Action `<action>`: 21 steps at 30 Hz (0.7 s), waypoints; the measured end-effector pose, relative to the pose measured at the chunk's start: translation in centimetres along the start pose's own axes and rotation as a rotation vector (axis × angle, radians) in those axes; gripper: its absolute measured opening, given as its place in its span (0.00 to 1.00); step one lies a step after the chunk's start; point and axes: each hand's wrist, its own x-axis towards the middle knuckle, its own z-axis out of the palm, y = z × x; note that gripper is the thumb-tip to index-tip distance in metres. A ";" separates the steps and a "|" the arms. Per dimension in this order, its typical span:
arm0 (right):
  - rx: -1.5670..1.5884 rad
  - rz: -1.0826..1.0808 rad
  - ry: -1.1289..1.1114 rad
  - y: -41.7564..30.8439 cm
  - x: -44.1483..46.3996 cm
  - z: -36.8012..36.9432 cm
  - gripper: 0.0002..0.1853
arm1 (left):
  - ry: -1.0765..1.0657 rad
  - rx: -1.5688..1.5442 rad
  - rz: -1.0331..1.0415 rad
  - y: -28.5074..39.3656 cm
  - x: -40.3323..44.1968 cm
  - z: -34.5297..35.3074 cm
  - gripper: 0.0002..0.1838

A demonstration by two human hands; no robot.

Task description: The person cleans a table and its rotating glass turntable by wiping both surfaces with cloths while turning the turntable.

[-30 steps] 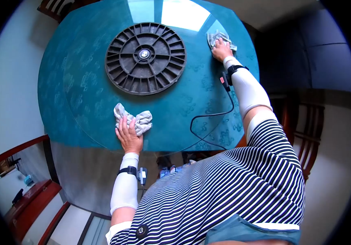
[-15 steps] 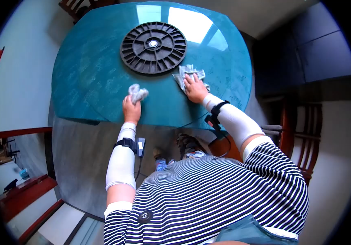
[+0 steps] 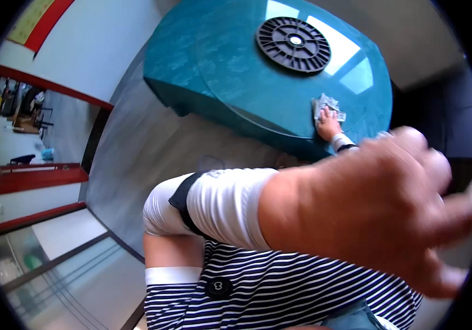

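My left hand is raised close to the camera, large and blurred, with its back towards me. Its fingers bend away to the right, and whether a cloth is in them is hidden. Down on the teal table, near its front right edge, my right hand holds a crumpled grey-white cloth against the surface. Beyond that cloth lies a round black ribbed disc with a pale centre.
Grey floor shows left of and below the table. Red-framed doorways and a wall stand at the left, with glass panels at the lower left. A dark cabinet is on the right.
My left hand has risen from the table towards the camera and swung right. The view has turned, so the table appears further right. My right hand still rests on its cloth.
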 end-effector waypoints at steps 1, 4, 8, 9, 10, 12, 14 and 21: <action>0.108 0.085 -0.280 -0.3 1.8 -3.8 0.28 | 0.021 0.013 -0.002 1.0 0.0 -0.6 0.35; 0.132 0.165 -0.384 -1.4 2.7 -7.2 0.32 | 0.079 0.050 -0.025 3.3 0.3 -1.1 0.34; -0.008 0.111 -0.476 -0.1 4.0 -5.1 0.33 | 0.170 0.081 -0.055 6.0 -0.3 -0.8 0.33; 0.015 0.119 -0.465 -0.3 4.0 -5.4 0.32 | 0.187 0.084 -0.060 6.2 -0.4 -1.1 0.33; 0.040 0.129 -0.456 -0.2 4.2 -5.1 0.32 | 0.201 0.092 -0.067 6.1 -0.6 -0.9 0.33; -0.006 0.014 -0.399 0.0 4.0 -4.5 0.26 | 0.218 0.111 -0.070 6.1 -0.9 -1.5 0.33; 0.028 0.020 -0.387 0.1 4.0 -4.5 0.26 | 0.186 0.136 -0.069 5.5 -1.5 -2.7 0.33; 0.062 0.165 -0.370 -0.2 3.7 -5.2 0.32 | -0.216 0.183 -0.078 -4.7 -7.5 -6.3 0.30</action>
